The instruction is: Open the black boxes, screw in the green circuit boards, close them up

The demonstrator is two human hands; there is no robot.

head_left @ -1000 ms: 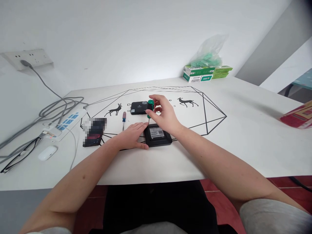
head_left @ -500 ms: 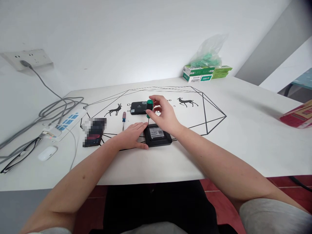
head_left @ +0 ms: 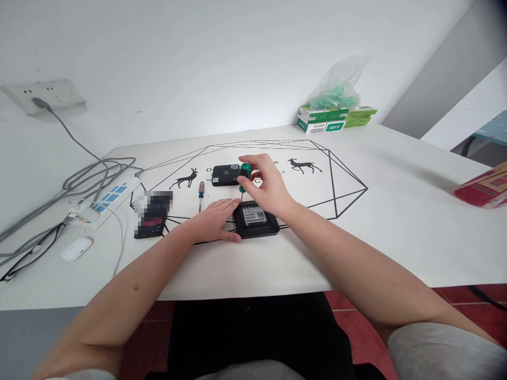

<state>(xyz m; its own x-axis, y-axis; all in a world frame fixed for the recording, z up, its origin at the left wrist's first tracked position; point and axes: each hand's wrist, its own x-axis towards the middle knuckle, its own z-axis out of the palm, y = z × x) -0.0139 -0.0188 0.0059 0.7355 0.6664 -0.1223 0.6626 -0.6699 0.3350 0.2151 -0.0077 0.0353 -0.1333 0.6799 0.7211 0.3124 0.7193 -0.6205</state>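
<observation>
Screwdriver (head_left: 246, 168) stands pinched in right hand's (head_left: 270, 184) fingers at black device's (head_left: 256, 217) far-left corner on tabletop (head_left: 396, 232), and uneven pressure could skid it into left hand (head_left: 212, 220), thumb spread wide, bracing device's left edge.

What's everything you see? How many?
Gripped screwdriver: 1, green and black, centre
Labelled box: 1, black, below screwdriver
Flat device: 1, black, beyond box
Small screwdriver: 1, red-blue, left of device
Phone: 1, dark, left
Power strip: 1, white and blue, left
Cables: several, grey, left
Socket: 1, white, upper left
Glasses: 1, black, far left
Rounded object: 1, white, beside glasses
Cartons: several, green-white, back right
Bag: 1, clear, atop cartons
Package: 1, red, far right
Table: 1, white, centre
Floor: 1, red, below
Trousers: 1, black, below
Sleeves: 2, grey, bottom corners
Left hand: 1, bare, beside box
Right hand: 1, bare, holding screwdriver
</observation>
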